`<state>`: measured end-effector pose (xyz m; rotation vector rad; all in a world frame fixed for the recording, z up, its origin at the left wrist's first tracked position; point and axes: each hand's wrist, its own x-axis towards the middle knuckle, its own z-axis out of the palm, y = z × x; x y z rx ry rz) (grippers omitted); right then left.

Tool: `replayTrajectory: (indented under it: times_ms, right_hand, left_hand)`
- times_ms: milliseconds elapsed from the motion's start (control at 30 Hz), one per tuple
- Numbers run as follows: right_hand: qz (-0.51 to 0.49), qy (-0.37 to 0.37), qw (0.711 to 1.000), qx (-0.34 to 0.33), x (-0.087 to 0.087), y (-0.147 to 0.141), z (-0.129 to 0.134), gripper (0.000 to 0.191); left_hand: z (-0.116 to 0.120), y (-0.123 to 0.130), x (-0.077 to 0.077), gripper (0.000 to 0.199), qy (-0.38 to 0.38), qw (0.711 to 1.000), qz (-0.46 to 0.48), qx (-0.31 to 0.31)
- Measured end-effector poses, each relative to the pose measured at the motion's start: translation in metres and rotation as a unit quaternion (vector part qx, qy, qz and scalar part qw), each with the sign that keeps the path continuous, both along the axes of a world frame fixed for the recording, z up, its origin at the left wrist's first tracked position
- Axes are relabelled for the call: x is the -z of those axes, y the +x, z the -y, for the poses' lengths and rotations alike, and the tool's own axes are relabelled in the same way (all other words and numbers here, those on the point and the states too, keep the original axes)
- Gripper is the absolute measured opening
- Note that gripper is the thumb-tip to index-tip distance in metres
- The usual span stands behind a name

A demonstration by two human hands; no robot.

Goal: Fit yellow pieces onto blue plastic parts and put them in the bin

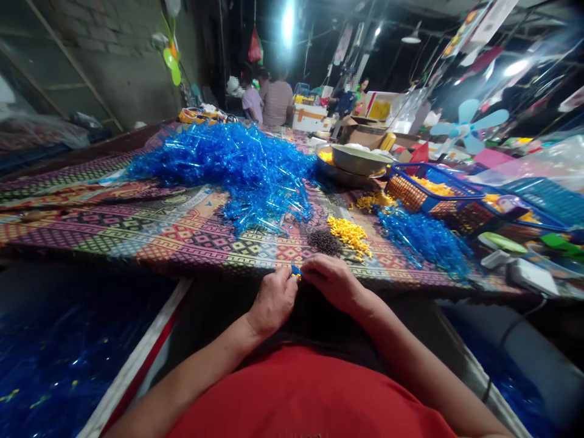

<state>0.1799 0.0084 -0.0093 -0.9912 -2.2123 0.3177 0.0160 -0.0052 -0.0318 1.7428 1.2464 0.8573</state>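
Observation:
My left hand (274, 300) and my right hand (329, 280) are held together at the near edge of the table. Between their fingertips is a short blue plastic tube (295, 269) with a small yellow piece (297, 277) at it, partly hidden by my fingers. Just beyond my hands lie a heap of yellow plastic pieces (349, 236) and a small pile of dark beads (325, 241). A large tangled mound of clear blue plastic tubes (228, 173) spreads across the patterned woven mat (137, 234).
A smaller blue tube heap (424, 238) lies to the right, near a blue basket holding yellow pieces (422, 191) and a metal bowl (360, 160). Bins of blue tubes (68, 365) stand below the table on both sides. Seated people, boxes and a fan are farther back.

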Motion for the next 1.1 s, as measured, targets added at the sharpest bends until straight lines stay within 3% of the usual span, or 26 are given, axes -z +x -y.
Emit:
replayTrajectory:
  times_ms: [167, 333, 600, 933, 1100]
  right_hand:
    - [0.013, 0.0, 1.0, -0.003, 0.0, 0.001, -0.003, 0.008]
    - [0.024, 0.043, 0.999, -0.007, 0.003, 0.004, -0.005, 0.012]
    - [0.017, 0.052, 0.998, -0.024, 0.01, 0.009, 0.001, 0.013]
    - [0.025, 0.101, 0.995, 0.005, 0.014, 0.012, 0.011, 0.015]
    - [-0.004, 0.082, 0.996, 0.021, 0.013, 0.012, 0.014, 0.015]
  left_hand:
    - [0.0, -0.001, -0.003, 0.019, 0.007, 0.999, 0.024, 0.03]
    - [0.001, -0.003, -0.005, 0.02, -0.043, 0.996, 0.073, 0.038]
    - [0.002, -0.006, -0.003, 0.024, -0.139, 0.978, 0.128, 0.09]
    - [0.003, -0.007, -0.009, 0.024, -0.114, 0.982, 0.116, 0.099]
    - [0.005, -0.005, -0.012, 0.024, -0.084, 0.986, 0.104, 0.101]
